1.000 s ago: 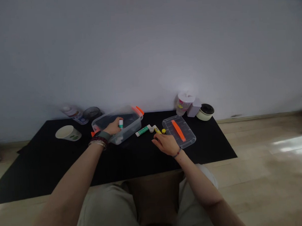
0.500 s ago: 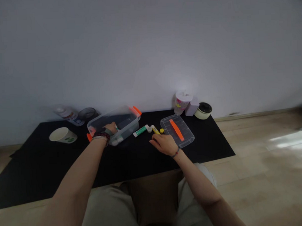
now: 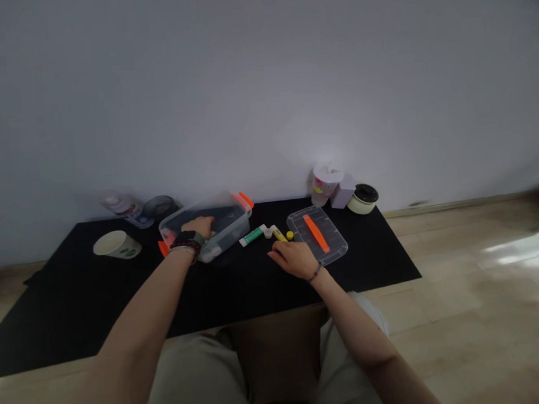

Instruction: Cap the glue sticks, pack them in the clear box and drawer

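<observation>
My left hand (image 3: 198, 228) reaches into a clear plastic box (image 3: 229, 214) with orange latches, and its fingers are hidden among dark contents. My right hand (image 3: 293, 259) rests on the mat with its fingers apart, its fingertips close to a yellow highlighter (image 3: 278, 234). Beside the highlighter lie a green-and-white tube (image 3: 252, 236), a white cap (image 3: 267, 231) and a small yellow cap (image 3: 289, 235). To the right of my right hand's fingers sits a clear lid (image 3: 297, 227) with an orange strip, partly above my hand.
The black mat (image 3: 238, 304) holds a paper cup (image 3: 116, 244) at left. Along the wall stand a lying bottle (image 3: 120, 204), a dark round object (image 3: 159, 207), a lidded plastic cup (image 3: 325, 186), a small lilac box (image 3: 343, 191) and a cream pot (image 3: 362, 199). Wooden floor surrounds the mat.
My left hand has moved down into the box, and the green-and-white item it held a second ago no longer shows. My right hand has barely moved.
</observation>
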`<state>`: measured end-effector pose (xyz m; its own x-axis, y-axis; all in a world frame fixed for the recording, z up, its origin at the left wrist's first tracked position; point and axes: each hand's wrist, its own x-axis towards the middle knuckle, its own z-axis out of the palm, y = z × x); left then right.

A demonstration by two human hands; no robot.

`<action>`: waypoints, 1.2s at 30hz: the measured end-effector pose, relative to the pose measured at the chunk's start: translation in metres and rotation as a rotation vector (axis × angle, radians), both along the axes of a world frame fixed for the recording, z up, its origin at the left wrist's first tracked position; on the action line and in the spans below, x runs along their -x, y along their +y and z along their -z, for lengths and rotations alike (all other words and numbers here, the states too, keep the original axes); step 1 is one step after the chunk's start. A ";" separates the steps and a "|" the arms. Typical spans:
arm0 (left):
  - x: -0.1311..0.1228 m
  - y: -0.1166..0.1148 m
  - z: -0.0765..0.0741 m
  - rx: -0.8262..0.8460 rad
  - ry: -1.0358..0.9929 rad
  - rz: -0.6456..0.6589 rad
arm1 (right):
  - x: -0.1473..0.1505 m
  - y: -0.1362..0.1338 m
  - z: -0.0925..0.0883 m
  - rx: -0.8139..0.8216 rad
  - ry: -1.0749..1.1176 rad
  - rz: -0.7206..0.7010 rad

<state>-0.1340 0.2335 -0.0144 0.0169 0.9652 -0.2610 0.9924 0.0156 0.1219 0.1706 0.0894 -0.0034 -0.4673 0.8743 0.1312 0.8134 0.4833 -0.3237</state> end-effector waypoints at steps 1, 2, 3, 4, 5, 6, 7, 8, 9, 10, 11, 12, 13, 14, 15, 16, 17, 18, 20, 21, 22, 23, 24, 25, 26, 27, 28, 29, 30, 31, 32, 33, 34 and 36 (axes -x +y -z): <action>-0.006 -0.005 -0.009 -0.082 -0.031 0.012 | 0.000 0.000 0.000 0.002 -0.002 0.001; -0.013 -0.011 -0.017 -0.194 -0.071 0.018 | 0.000 0.000 0.000 0.003 -0.002 0.004; -0.022 -0.020 -0.025 -0.332 -0.117 0.023 | 0.000 0.000 0.000 0.004 -0.001 0.007; -0.031 -0.030 -0.030 -0.480 -0.154 0.017 | 0.000 0.000 0.001 0.005 0.002 0.009; -0.042 -0.042 -0.032 -0.607 -0.182 0.031 | 0.000 0.000 0.001 0.006 0.004 0.009; -0.053 -0.054 -0.031 -0.695 -0.201 0.065 | 0.000 0.000 0.002 0.007 0.007 0.006; -0.064 -0.067 -0.026 -0.711 -0.219 0.156 | 0.000 0.000 0.003 0.008 0.009 0.003; -0.075 -0.078 -0.018 -0.675 -0.236 0.272 | 0.000 0.000 0.004 0.009 0.009 0.001; -0.084 -0.088 -0.007 -0.620 -0.250 0.371 | 0.001 0.000 0.005 0.008 0.010 0.001; -0.092 -0.097 0.006 -0.562 -0.257 0.450 | 0.001 0.001 0.006 0.006 0.010 0.004; -0.099 -0.103 0.020 -0.518 -0.256 0.490 | 0.000 0.001 0.006 0.002 0.009 0.011; -0.103 -0.107 0.034 -0.489 -0.248 0.498 | 0.000 0.002 0.006 -0.003 0.006 0.023; -0.105 -0.110 0.047 -0.464 -0.233 0.488 | -0.001 0.003 0.005 -0.008 0.002 0.043; -0.106 -0.111 0.059 -0.447 -0.215 0.466 | -0.003 0.004 0.005 -0.014 -0.005 0.069; -0.105 -0.111 0.069 -0.434 -0.197 0.446 | -0.005 0.005 0.004 -0.020 -0.011 0.100; -0.104 -0.110 0.077 -0.427 -0.182 0.429 | -0.007 0.006 0.003 -0.027 -0.016 0.134; -0.102 -0.109 0.083 -0.428 -0.170 0.416 | -0.010 0.008 0.002 -0.034 -0.017 0.163; -0.100 -0.107 0.087 -0.435 -0.161 0.403 | -0.013 0.009 0.002 -0.041 -0.013 0.186; -0.098 -0.104 0.090 -0.458 -0.150 0.371 | -0.019 0.012 0.001 -0.053 0.005 0.217; -0.097 -0.103 0.091 -0.467 -0.145 0.351 | -0.022 0.013 0.001 -0.058 0.016 0.230; -0.098 -0.102 0.091 -0.471 -0.139 0.333 | -0.025 0.015 0.001 -0.063 0.024 0.243; -0.098 -0.101 0.090 -0.472 -0.129 0.316 | -0.028 0.016 0.001 -0.068 0.029 0.258; -0.099 -0.100 0.090 -0.469 -0.117 0.303 | -0.030 0.017 0.001 -0.073 0.029 0.274; -0.100 -0.099 0.090 -0.466 -0.102 0.294 | -0.032 0.018 0.002 -0.077 0.025 0.290; -0.101 -0.098 0.090 -0.462 -0.085 0.286 | -0.033 0.019 0.002 -0.081 0.020 0.306; -0.103 -0.098 0.090 -0.458 -0.067 0.281 | -0.034 0.019 0.002 -0.084 0.013 0.321; -0.104 -0.097 0.090 -0.454 -0.049 0.277 | -0.035 0.020 0.003 -0.085 0.009 0.331; -0.105 -0.097 0.090 -0.450 -0.032 0.272 | -0.035 0.021 0.003 -0.083 0.005 0.339; -0.107 -0.097 0.089 -0.445 -0.016 0.262 | -0.035 0.021 0.003 -0.078 0.002 0.343; -0.108 -0.097 0.089 -0.437 -0.003 0.249 | -0.035 0.022 0.004 -0.071 0.000 0.345; -0.108 -0.097 0.088 -0.423 0.006 0.234 | -0.035 0.023 0.005 -0.062 -0.002 0.345; -0.109 -0.098 0.086 -0.402 0.010 0.220 | -0.034 0.023 0.006 -0.052 -0.005 0.344; -0.108 -0.100 0.084 -0.376 0.004 0.205 | -0.034 0.024 0.008 -0.042 -0.008 0.342; -0.105 -0.103 0.077 -0.309 -0.044 0.172 | -0.031 0.028 0.012 -0.028 -0.010 0.327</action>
